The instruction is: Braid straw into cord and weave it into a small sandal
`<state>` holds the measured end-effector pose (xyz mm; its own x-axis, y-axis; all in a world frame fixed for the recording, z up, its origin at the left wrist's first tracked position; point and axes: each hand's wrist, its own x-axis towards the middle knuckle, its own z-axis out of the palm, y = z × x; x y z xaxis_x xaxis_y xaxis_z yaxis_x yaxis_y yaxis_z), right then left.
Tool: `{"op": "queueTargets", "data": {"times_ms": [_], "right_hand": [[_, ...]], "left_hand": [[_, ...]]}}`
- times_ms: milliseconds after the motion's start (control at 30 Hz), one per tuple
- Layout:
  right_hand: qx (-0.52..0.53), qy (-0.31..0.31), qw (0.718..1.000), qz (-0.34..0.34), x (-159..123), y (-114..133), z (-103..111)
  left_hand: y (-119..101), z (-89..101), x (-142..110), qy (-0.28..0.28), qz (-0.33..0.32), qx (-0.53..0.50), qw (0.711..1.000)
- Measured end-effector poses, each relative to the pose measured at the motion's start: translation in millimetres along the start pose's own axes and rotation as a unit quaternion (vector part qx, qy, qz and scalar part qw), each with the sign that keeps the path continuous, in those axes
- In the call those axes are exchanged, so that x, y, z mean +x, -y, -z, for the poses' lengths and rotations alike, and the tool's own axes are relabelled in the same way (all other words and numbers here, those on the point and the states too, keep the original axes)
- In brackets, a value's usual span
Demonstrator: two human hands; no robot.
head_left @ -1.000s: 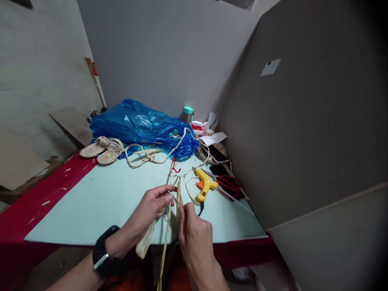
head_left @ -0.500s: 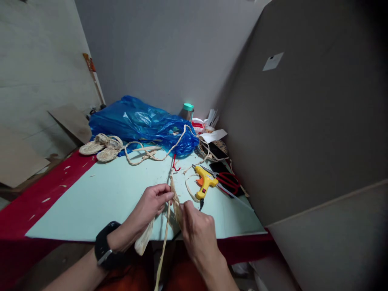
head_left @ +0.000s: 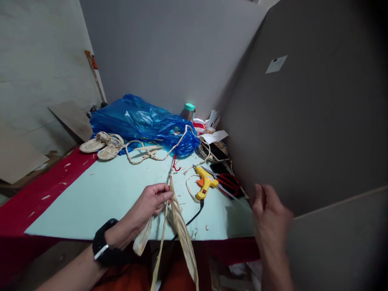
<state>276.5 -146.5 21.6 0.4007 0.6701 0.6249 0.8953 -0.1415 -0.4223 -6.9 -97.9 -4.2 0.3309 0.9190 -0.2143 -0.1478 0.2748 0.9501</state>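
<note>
My left hand [head_left: 156, 199], with a black watch on its wrist, pinches the lower end of a dried corn husk braid [head_left: 171, 182] over the table's middle. Below the pinch, loose husk strips fan out: a wide one [head_left: 182, 232] hangs past the table edge, a thin one [head_left: 160, 256] runs beside it, and a shorter pale one [head_left: 143, 237] comes out under the hand. A red string [head_left: 175, 163] lies at the braid's far end. Away to the right, my right hand [head_left: 269, 212] is raised near the panel, its fingers curled together; anything between them is hidden.
A yellow glue gun [head_left: 205, 182] and red-handled scissors [head_left: 227, 180] lie right of the braid. Behind are a blue plastic bag [head_left: 136, 119], woven slippers [head_left: 110, 147], a long braided cord [head_left: 178, 144] and a bottle [head_left: 188, 111]. A grey panel [head_left: 306, 109] borders the right side.
My right hand has left the husk and swung out to the right. The wide strip it held now hangs loose and spread. My left hand keeps its pinch in nearly the same place.
</note>
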Motion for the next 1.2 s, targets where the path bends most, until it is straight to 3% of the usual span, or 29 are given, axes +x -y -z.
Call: {"op": "queueTargets", "data": {"times_ms": [100, 233, 333, 400, 500, 667, 800, 1000, 1200], "right_hand": [[0.013, 0.048, 0.998, 0.041, 5.3, -5.2, 1.3], [0.125, 0.188, 0.969, 0.1, -7.1, 21.4, -1.7], [0.234, 0.334, 0.909, 0.088, -20.4, 49.6, -1.5], [0.268, 0.383, 0.88, 0.089, -26.0, 62.8, 0.6], [0.232, 0.425, 0.867, 0.121, -30.8, 71.0, 4.9], [0.174, 0.532, 0.816, 0.146, -44.6, 70.7, 6.3], [0.233, 0.521, 0.816, 0.092, -54.2, 67.5, 1.9], [0.329, 0.426, 0.842, -0.001, -50.7, 62.6, -11.9], [0.35, 0.412, 0.841, 0.007, -56.8, 80.7, -34.7]], "left_hand": [[0.3, 0.1, 0.3, 0.005, 0.002, -0.006, 1.0], [0.5, -0.2, 1.3, 0.009, 0.005, -0.009, 1.0], [-0.3, -0.2, 1.6, 0.011, 0.007, -0.011, 1.0], [-0.8, 0.3, 1.5, 0.012, 0.007, -0.012, 1.0], [-0.5, 1.4, 1.1, 0.01, 0.004, -0.016, 1.0], [3.9, 2.7, 1.5, 0.006, -0.006, -0.025, 1.0], [5.6, 2.6, 2.2, 0.002, -0.009, -0.022, 1.0], [1.9, 0.4, -0.4, 0.003, -0.008, 0.022, 1.0], [-3.4, -3.5, 0.3, -0.005, -0.043, 0.112, 0.993]]}}
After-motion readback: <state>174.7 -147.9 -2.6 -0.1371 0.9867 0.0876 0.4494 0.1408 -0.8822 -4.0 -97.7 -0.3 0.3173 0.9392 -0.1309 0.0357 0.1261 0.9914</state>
